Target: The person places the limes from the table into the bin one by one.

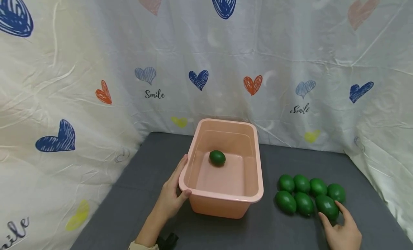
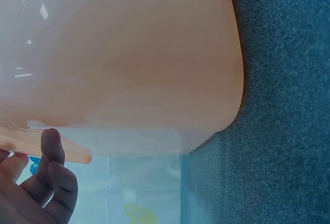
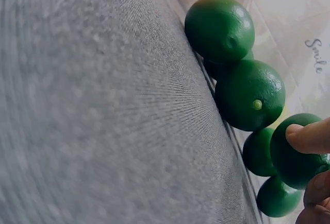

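Note:
A pink plastic bin (image 1: 221, 206) stands on the dark cloth, one green lime (image 1: 217, 158) lying inside it. My left hand (image 1: 170, 197) grips the bin's left rim near the front corner; the left wrist view shows my fingers (image 2: 51, 147) at the rim, beside the bin's wall (image 2: 129, 54). To the right of the bin, several limes (image 1: 285, 202) lie in two rows. My right hand (image 1: 343, 230) pinches the rightmost lime of the front row (image 1: 327, 207) between thumb and fingers. In the right wrist view the thumb lies against that lime (image 3: 294, 157).
A dark grey cloth (image 1: 129, 207) covers the table. Behind and at the left hangs a white curtain (image 1: 226, 45) with printed hearts, close to the bin's far end. A small black object (image 1: 168, 241) lies near my left wrist.

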{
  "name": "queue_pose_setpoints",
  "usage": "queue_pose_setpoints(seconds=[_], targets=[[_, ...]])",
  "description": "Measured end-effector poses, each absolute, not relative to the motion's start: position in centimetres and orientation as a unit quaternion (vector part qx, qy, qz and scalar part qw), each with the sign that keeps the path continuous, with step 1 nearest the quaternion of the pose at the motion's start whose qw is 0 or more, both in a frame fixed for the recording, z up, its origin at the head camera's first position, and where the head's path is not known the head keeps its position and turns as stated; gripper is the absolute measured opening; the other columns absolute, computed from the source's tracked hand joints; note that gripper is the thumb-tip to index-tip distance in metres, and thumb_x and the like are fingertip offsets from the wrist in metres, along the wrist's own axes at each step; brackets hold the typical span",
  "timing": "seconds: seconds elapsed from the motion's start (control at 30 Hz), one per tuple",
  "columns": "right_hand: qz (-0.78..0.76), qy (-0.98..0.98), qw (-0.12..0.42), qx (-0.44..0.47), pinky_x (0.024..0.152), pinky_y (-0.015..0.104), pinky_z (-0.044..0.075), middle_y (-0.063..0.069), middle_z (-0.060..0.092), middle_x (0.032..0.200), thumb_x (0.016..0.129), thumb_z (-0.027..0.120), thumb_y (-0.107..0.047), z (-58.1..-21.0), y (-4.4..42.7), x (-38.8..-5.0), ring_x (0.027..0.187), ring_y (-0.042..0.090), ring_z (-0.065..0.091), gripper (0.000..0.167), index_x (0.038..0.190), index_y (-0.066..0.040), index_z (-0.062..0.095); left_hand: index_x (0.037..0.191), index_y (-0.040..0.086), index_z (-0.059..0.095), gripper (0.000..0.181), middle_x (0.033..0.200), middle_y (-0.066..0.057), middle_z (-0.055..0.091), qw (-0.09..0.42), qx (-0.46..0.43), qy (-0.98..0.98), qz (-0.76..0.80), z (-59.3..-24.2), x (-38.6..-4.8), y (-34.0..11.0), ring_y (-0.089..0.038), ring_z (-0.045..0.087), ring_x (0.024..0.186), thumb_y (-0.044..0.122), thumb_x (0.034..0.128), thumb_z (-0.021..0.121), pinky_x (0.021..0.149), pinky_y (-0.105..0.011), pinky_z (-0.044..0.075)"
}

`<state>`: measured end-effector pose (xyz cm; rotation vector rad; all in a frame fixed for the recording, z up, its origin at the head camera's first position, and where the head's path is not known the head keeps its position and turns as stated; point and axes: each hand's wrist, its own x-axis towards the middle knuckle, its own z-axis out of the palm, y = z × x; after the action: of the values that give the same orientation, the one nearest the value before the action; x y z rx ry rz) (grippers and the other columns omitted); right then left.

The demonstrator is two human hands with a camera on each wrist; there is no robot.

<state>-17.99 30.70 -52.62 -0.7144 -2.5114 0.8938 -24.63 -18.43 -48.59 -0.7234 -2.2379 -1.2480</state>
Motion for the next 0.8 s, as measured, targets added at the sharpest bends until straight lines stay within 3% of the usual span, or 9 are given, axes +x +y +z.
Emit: queue_pose_setpoints(seconds=[0.47, 0.63, 0.8], targets=[[0.301, -0.895, 0.241, -0.224, 0.045, 0.032, 0.032, 0.010, 0.050, 0.063, 0.095, 0.081, -0.024, -50.2, 30.1, -18.2, 0.039, 0.020, 0.041, 0.066, 0.149, 0.001, 0.055, 0.171, 0.016, 0.025, 0.096, 0.176, -0.005, 0.026, 0.230, -0.264, -0.814, -0.463, -48.4, -24.3, -18.8, -0.019, 0.030, 0.159, 0.076, 0.1002, 0.047, 0.121, -0.017, 0.026], [0.298, -0.896, 0.264, -0.199, 0.050, 0.030, 0.032, 0.018, 0.061, 0.079, 0.094, 0.083, -0.023, -48.4, 29.5, -18.6, 0.040, 0.018, 0.041, 0.065, 0.148, 0.001, 0.057, 0.171, 0.016, 0.024, 0.097, 0.176, -0.005, 0.026, 0.228, -0.263, -0.817, -0.460, -48.5, -24.3, -18.8, -0.021, 0.030, 0.159, 0.078, 0.0993, 0.046, 0.120, -0.020, 0.029], [0.297, -0.895, 0.287, -0.166, 0.049, 0.029, 0.032, 0.030, 0.068, 0.111, 0.092, 0.084, -0.019, -46.8, 28.3, -19.4, 0.038, 0.018, 0.038, 0.065, 0.147, 0.002, 0.058, 0.171, 0.016, 0.024, 0.100, 0.176, -0.006, 0.027, 0.230, -0.262, -0.818, -0.458, -48.3, -24.2, -18.6, -0.024, 0.032, 0.158, 0.081, 0.0976, 0.045, 0.120, -0.023, 0.032]])
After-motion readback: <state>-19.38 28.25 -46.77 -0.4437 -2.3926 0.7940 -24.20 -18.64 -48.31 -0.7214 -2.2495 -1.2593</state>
